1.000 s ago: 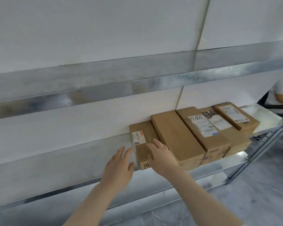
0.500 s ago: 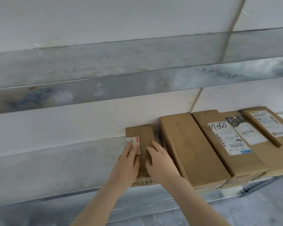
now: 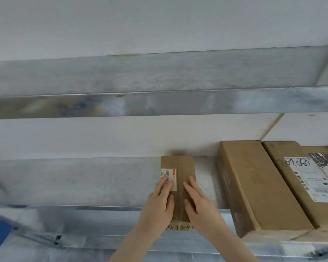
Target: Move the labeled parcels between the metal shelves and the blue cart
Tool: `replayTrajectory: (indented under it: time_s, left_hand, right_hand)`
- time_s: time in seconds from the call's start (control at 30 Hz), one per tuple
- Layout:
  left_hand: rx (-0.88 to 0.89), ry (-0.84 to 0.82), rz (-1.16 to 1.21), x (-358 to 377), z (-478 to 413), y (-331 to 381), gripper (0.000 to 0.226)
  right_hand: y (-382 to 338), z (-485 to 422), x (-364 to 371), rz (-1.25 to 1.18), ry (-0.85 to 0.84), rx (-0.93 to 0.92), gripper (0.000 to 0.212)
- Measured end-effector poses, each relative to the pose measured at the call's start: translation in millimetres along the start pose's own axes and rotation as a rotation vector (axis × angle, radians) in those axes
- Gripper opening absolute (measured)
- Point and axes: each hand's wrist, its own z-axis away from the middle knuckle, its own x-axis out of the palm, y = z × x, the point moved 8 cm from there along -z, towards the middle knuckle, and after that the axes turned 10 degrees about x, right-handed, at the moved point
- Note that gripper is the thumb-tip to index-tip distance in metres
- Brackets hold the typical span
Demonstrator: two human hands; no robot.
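The metal shelf (image 3: 83, 182) before us carries long parcels (image 3: 254, 186) at right and a small parcel (image 3: 182, 167) apart to their left. Our left hand (image 3: 157, 207) and right hand (image 3: 201, 207) lie flat on its top, fingers straight, left fingertips overlapping its label (image 3: 171, 172).

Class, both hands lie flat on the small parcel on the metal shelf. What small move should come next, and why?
Probably spread the left hand and right hand to the long sides of the small parcel and grip it: flat fingers on top cannot lift it, and its near end overhangs the front edge of the metal shelf.
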Motion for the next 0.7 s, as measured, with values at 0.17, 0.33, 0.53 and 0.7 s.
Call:
replayTrajectory:
  time_s: [0.17,0.33,0.53,0.7]
  left_hand:
    - [-0.198,0.104,-0.112,-74,83,-44,0.049]
    - [-0.426,0.289,-0.220,-188,201,-84,0.050]
    - [-0.627,0.487,-0.395,-333,347,-120,0.049]
    - [-0.684,0.643,-0.474,-440,433,-139,0.047]
  right_hand:
    - [-88,27,61,0.024,-0.120,-0.153,0.052]
    - [-223,68,139,0.107,-0.261,-0.387,0.054]
    - [-404,145,216,-0.084,-0.429,-0.688,0.047]
    - [-536,190,269,-0.134,-0.432,-0.921,0.046]
